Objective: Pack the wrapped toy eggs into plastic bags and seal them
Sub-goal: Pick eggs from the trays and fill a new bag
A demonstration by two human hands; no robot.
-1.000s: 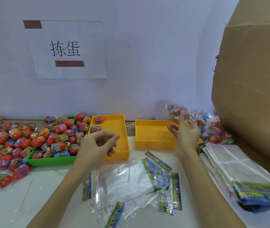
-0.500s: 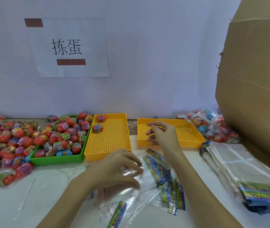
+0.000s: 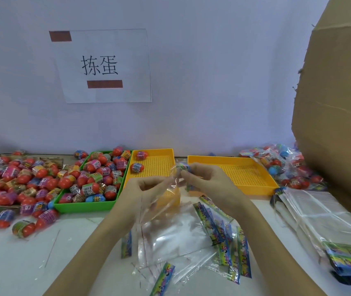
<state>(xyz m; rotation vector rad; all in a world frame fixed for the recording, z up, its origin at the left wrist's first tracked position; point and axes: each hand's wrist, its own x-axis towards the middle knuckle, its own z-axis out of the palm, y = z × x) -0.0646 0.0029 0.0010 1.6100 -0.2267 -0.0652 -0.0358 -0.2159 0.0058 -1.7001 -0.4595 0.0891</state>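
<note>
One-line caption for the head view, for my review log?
Both hands, left and right, hold a clear bag up over the table, between a green tray of eggs and two yellow trays.

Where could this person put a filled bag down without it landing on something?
The right perforated yellow tray looks bare. The left yellow tray holds only two wrapped toy eggs at its far left. White tabletop shows front left. Crowded: green tray, loose clear plastic bags.

2 eggs (image 3: 139, 161) in the middle tray (image 3: 171, 152) — egg-filled tray (image 3: 85, 207) left, another tray (image 3: 255, 190) right.
</note>
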